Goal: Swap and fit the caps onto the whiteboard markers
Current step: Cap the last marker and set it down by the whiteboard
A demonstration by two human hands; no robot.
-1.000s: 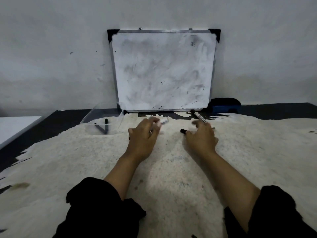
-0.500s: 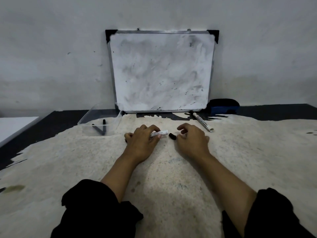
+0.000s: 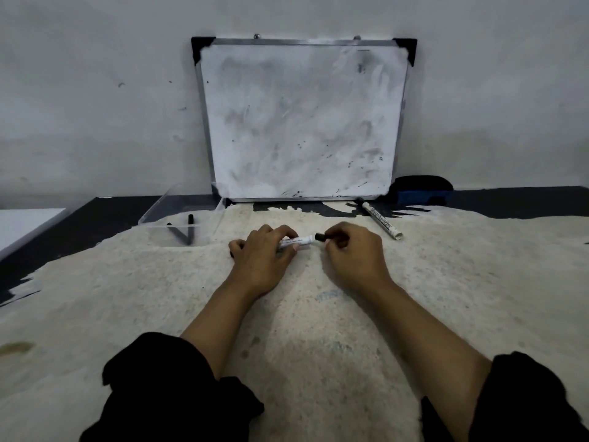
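Note:
My left hand [image 3: 261, 260] grips a white whiteboard marker [image 3: 296, 241] that lies level, its bare end pointing right. My right hand [image 3: 352, 255] pinches a small black cap [image 3: 320, 237] just to the right of that end, almost touching it. A second white marker [image 3: 381, 220] with printed lettering lies loose on the table to the right, slanting away toward the board, apart from both hands.
A smudged whiteboard [image 3: 302, 122] leans on the wall behind. A clear plastic tray [image 3: 159, 212] at the back left holds two black pieces. A dark blue eraser [image 3: 420, 189] sits at the board's right corner. The table has a worn pale top [image 3: 287, 330].
My right hand left the second marker lying on the table and moved left with the black cap. Both hands drew together and nearer me, so the cap now meets the held marker's end.

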